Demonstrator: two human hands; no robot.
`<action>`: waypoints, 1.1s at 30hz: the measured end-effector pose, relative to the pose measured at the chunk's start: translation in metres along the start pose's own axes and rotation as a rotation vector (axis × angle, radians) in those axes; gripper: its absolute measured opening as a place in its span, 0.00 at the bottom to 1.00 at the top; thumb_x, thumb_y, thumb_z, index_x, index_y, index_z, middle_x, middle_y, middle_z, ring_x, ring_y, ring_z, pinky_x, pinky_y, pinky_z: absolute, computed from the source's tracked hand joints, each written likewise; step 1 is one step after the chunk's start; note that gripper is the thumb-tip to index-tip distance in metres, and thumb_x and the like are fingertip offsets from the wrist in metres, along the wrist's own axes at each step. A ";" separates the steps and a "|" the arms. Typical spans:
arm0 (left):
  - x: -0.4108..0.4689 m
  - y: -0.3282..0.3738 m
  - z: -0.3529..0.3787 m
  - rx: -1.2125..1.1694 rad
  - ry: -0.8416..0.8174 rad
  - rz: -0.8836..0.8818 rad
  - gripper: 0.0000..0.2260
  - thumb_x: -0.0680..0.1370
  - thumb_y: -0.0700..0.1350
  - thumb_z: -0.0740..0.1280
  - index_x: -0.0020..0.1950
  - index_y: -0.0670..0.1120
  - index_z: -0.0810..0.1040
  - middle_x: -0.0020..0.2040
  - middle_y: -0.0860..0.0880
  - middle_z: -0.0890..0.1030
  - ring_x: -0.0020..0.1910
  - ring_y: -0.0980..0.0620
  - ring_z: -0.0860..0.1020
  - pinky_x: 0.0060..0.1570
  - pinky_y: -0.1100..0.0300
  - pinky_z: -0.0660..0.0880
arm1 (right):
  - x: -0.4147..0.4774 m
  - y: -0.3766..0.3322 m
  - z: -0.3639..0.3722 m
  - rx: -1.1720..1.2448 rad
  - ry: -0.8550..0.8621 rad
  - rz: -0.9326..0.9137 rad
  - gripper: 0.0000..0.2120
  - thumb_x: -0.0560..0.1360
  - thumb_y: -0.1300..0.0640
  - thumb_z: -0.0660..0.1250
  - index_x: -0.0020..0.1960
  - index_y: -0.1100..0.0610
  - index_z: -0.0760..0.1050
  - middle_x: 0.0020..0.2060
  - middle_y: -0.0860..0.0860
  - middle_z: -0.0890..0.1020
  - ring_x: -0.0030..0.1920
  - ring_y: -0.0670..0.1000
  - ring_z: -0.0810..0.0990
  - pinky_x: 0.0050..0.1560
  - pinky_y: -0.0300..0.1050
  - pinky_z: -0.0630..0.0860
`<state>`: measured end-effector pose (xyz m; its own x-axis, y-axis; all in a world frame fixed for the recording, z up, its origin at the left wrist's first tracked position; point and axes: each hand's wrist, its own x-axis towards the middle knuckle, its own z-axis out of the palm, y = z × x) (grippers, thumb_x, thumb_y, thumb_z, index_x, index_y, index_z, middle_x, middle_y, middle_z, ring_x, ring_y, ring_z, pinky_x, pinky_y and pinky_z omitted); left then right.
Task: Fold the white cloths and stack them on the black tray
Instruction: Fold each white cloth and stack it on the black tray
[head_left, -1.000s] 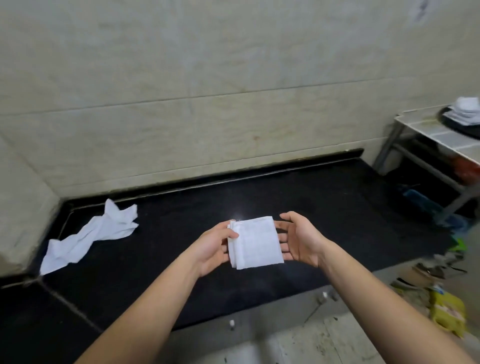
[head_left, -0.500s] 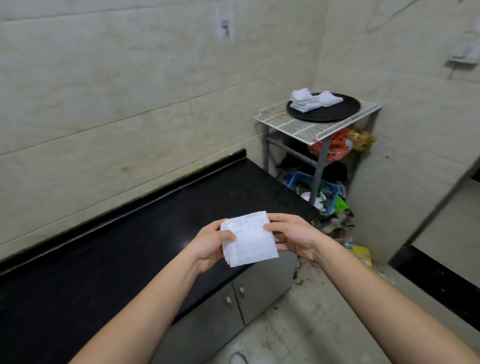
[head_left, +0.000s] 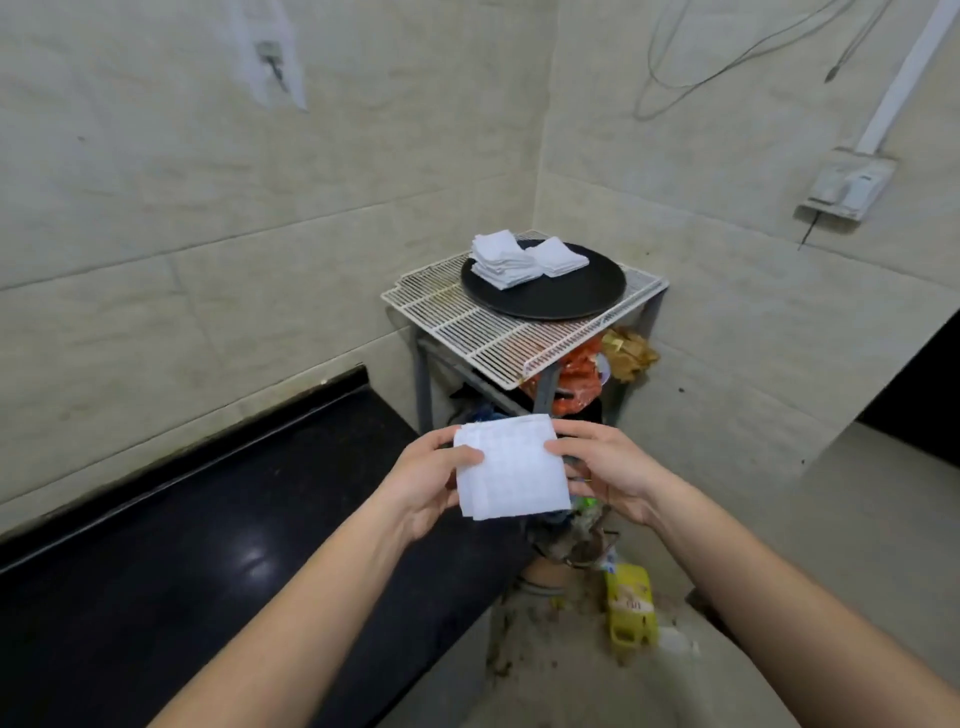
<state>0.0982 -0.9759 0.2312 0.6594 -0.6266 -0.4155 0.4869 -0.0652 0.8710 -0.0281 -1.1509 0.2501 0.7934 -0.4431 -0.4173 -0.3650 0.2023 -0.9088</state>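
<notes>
A folded white cloth (head_left: 511, 470), square and flat, is held in front of me by both hands. My left hand (head_left: 431, 480) pinches its left edge, thumb on top. My right hand (head_left: 602, 467) grips its right edge. Beyond them, in the corner, a round black tray (head_left: 566, 296) lies on a white wire rack (head_left: 467, 327). On the tray's far left side sit a stack of folded white cloths (head_left: 501, 260) and, just to its right, a second, smaller folded pile (head_left: 558, 255), touching it.
A black countertop (head_left: 208, 545) runs along the wall on my left, ending near the rack. Under the rack are orange bags (head_left: 576, 384) and clutter. A yellow container (head_left: 631, 605) lies on the dirty floor. A wall socket (head_left: 847, 189) hangs at right.
My view has swung right from the counter to the corner rack, so the tray now lies straight ahead and nearer. The crumpled cloth on the counter has left the view. Both hands still hold the folded cloth.
</notes>
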 end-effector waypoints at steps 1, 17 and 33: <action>0.017 0.013 0.010 -0.006 -0.009 0.004 0.16 0.75 0.32 0.67 0.62 0.42 0.78 0.56 0.42 0.84 0.53 0.44 0.83 0.43 0.51 0.82 | 0.015 -0.015 -0.012 0.015 0.002 -0.015 0.13 0.80 0.62 0.66 0.63 0.53 0.80 0.49 0.51 0.87 0.46 0.48 0.86 0.48 0.46 0.81; 0.267 0.149 0.152 0.182 0.174 0.165 0.20 0.73 0.37 0.72 0.63 0.46 0.73 0.56 0.44 0.81 0.50 0.43 0.83 0.49 0.42 0.82 | 0.246 -0.163 -0.172 -0.065 0.100 -0.152 0.13 0.79 0.61 0.67 0.62 0.52 0.77 0.50 0.53 0.84 0.46 0.51 0.82 0.43 0.44 0.79; 0.479 0.213 0.224 0.422 0.611 0.173 0.24 0.75 0.38 0.66 0.71 0.45 0.67 0.50 0.47 0.78 0.52 0.44 0.80 0.52 0.47 0.80 | 0.518 -0.247 -0.260 -0.337 -0.069 -0.250 0.14 0.74 0.60 0.68 0.56 0.45 0.77 0.51 0.50 0.84 0.51 0.51 0.85 0.54 0.52 0.83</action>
<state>0.3894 -1.4634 0.2766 0.9660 -0.1214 -0.2284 0.1688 -0.3734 0.9122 0.3466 -1.6571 0.2583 0.9042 -0.3806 -0.1939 -0.2871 -0.2054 -0.9356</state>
